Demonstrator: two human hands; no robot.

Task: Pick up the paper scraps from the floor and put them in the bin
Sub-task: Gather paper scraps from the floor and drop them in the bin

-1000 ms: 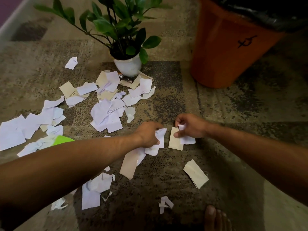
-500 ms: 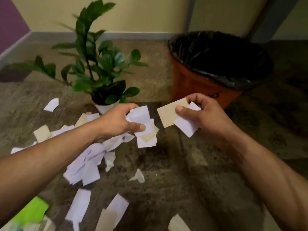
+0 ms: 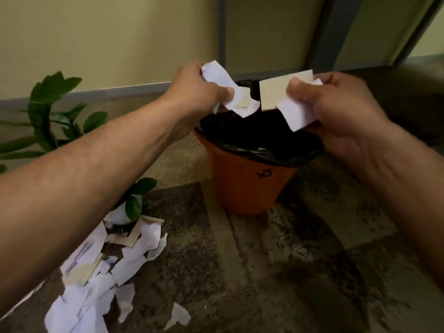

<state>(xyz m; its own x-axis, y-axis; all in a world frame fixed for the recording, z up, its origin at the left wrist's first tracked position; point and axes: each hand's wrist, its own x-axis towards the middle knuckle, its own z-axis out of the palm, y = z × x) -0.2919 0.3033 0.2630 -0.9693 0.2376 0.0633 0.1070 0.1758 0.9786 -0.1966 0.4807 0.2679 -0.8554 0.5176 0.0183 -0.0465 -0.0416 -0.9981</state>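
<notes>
While raised over bin (image 3: 242, 186):
Left hand (image 3: 194, 92): fingers curled, gripping white scraps (image 3: 223, 78).
Right hand (image 3: 336, 109): thumb pinching tan scrap (image 3: 274, 92).

Bin (image 3: 242, 188) mouth open; plant (image 3: 48, 111) leftward

head-worn view, facing forward-down, close over bin (image 3: 242, 188)

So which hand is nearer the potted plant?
Left. The left hand is above the bin's plant-side rim; the right hand is over its far side from the plant.
</notes>
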